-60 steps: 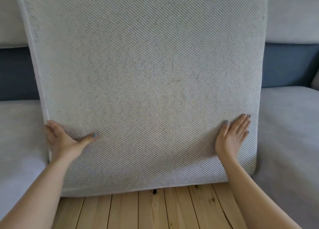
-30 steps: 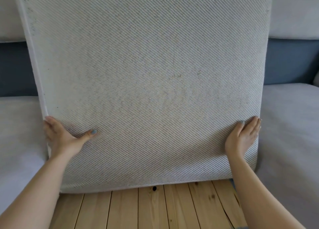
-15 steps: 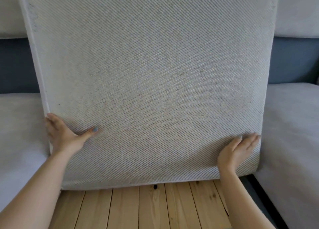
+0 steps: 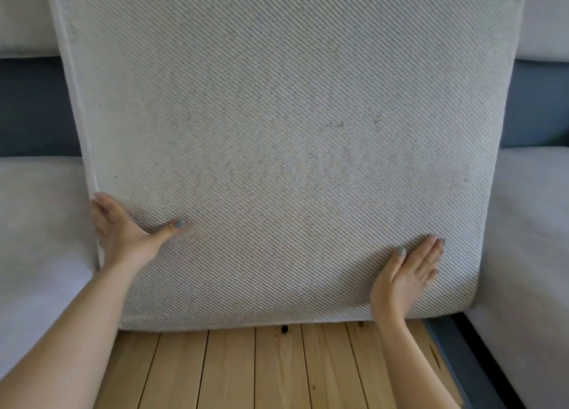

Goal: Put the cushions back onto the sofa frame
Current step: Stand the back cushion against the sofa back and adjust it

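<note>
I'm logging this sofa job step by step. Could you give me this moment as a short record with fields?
held item: woven cushion, stood up on edge, its lower edge over the wooden slats
left hand: grips the cushion's left edge, thumb on its face
right hand: flat against the face near the lower right corner
gap: slats bare between the left seat cushion and the right seat cushion
task state: cushion not yet laid flat in the gap

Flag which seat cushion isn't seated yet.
The middle cushion: it stands tilted up over the wooden slats, left hand gripping its edge, right hand flat on it. The left cushion and right cushion lie flat.
</note>
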A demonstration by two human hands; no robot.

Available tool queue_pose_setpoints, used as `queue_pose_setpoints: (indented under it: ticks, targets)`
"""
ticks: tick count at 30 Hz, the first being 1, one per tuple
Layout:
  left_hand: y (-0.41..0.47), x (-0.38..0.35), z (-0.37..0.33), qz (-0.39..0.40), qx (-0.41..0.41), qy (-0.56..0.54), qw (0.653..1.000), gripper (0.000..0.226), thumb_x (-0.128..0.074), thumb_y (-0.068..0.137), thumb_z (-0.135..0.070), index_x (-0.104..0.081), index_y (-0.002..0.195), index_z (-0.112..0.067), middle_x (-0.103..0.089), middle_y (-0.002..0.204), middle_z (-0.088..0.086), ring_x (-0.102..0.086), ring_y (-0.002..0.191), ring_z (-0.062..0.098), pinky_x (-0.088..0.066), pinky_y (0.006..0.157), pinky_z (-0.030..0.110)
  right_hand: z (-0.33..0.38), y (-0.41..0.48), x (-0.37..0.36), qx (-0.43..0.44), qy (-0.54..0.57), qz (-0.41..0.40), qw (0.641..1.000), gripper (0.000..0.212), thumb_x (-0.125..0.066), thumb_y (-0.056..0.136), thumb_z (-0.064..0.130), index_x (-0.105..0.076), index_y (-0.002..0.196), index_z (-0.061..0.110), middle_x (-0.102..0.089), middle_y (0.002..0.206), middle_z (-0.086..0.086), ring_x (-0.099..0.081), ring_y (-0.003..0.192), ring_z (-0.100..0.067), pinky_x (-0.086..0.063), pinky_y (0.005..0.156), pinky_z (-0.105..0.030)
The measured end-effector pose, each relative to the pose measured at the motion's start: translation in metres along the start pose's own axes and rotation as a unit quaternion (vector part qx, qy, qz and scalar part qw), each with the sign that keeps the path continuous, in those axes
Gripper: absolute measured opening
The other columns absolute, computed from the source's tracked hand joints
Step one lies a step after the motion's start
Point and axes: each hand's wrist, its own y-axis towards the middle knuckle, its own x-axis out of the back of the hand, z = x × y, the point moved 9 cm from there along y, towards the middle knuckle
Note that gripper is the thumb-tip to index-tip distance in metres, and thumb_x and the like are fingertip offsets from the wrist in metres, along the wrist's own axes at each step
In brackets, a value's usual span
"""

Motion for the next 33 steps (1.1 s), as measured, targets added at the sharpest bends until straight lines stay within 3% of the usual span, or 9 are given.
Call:
queue_pose_setpoints:
  ticks: [7, 11, 15, 18, 23, 26, 29, 33]
  targets:
    - [-0.001, -0.001, 0.000, 0.016, 0.006, -0.009, 1.000, 0.152, -0.075, 0.046, -0.063, 0.021, 0.153, -0.013, 0.019, 0.163, 0.008, 0.010, 0.150, 0.033, -0.003, 0.122, 0.051, 0.021, -0.014, -0.008, 0.035, -0.019, 0.031, 0.999, 0.062, -0.012, 0.104, 0.046, 0.013, 0.155, 0.023, 0.017, 0.163, 0.000, 0.017, 0.149, -0.013, 0.010, 0.121, -0.041]
    - [-0.002, -0.002, -0.001, 0.022, 0.007, -0.004, 1.000, 0.151, -0.076, 0.047, -0.062, 0.022, 0.153, -0.014, 0.019, 0.163, 0.007, 0.010, 0.150, 0.032, -0.004, 0.122, 0.052, 0.029, -0.022, -0.012, 0.047, -0.025, 0.046, 0.998, 0.062, -0.013, 0.104, 0.045, 0.016, 0.154, 0.023, 0.019, 0.162, 0.001, 0.019, 0.149, -0.014, 0.006, 0.122, -0.048]
    - [-0.001, -0.001, 0.000, 0.020, 0.010, -0.008, 1.000, 0.150, -0.078, 0.051, -0.061, 0.022, 0.152, -0.015, 0.020, 0.163, 0.007, 0.011, 0.150, 0.032, -0.005, 0.121, 0.053, 0.056, -0.033, -0.023, 0.124, -0.044, 0.067, 0.989, 0.062, -0.014, 0.104, 0.040, 0.012, 0.155, 0.018, 0.018, 0.163, 0.000, 0.015, 0.150, -0.019, 0.008, 0.122, -0.044]
    - [-0.002, -0.001, 0.000, 0.018, 0.008, -0.001, 1.000, 0.148, -0.081, 0.055, -0.058, 0.022, 0.152, -0.014, 0.019, 0.163, 0.007, 0.010, 0.150, 0.031, -0.006, 0.121, 0.053, 0.058, -0.040, -0.029, 0.125, -0.048, 0.074, 0.988, 0.063, -0.017, 0.104, 0.039, 0.011, 0.155, 0.016, 0.016, 0.163, -0.002, 0.014, 0.150, -0.021, 0.005, 0.121, -0.049]
    - [-0.002, -0.001, -0.001, 0.016, 0.006, -0.003, 1.000, 0.152, -0.073, 0.045, -0.064, 0.022, 0.153, -0.014, 0.019, 0.163, 0.006, 0.009, 0.150, 0.031, -0.007, 0.121, 0.053, 0.069, -0.062, -0.042, 0.220, -0.095, 0.113, 0.964, 0.063, -0.018, 0.104, 0.037, 0.008, 0.156, 0.012, 0.012, 0.164, -0.004, 0.007, 0.151, -0.025, 0.001, 0.121, -0.050]
    - [-0.003, -0.001, -0.002, 0.016, 0.003, -0.004, 1.000, 0.151, -0.074, 0.047, -0.063, 0.022, 0.153, -0.015, 0.019, 0.163, 0.007, 0.009, 0.150, 0.031, -0.006, 0.122, 0.052, 0.073, -0.071, -0.041, 0.223, -0.079, 0.116, 0.965, 0.063, -0.020, 0.104, 0.036, 0.005, 0.156, 0.010, 0.007, 0.164, -0.008, 0.005, 0.151, -0.026, 0.002, 0.121, -0.049]
    - [-0.003, 0.001, -0.001, 0.000, -0.006, -0.006, 1.000, 0.147, -0.081, 0.056, -0.057, 0.021, 0.153, -0.013, 0.018, 0.163, 0.010, 0.007, 0.150, 0.033, -0.005, 0.122, 0.051, 0.079, -0.090, -0.053, 0.293, -0.118, 0.141, 0.938, 0.061, -0.014, 0.105, 0.037, 0.003, 0.156, 0.010, 0.002, 0.165, -0.010, -0.001, 0.151, -0.028, -0.004, 0.122, -0.050]
    - [-0.003, -0.001, -0.005, 0.007, -0.014, -0.011, 1.000, 0.145, -0.084, 0.061, -0.052, 0.021, 0.152, -0.012, 0.019, 0.162, 0.011, 0.008, 0.150, 0.032, -0.004, 0.122, 0.050, 0.067, -0.101, -0.059, 0.289, -0.127, 0.148, 0.937, 0.060, -0.016, 0.105, 0.037, 0.002, 0.157, 0.012, 0.001, 0.165, -0.008, -0.003, 0.152, -0.026, -0.005, 0.122, -0.049]
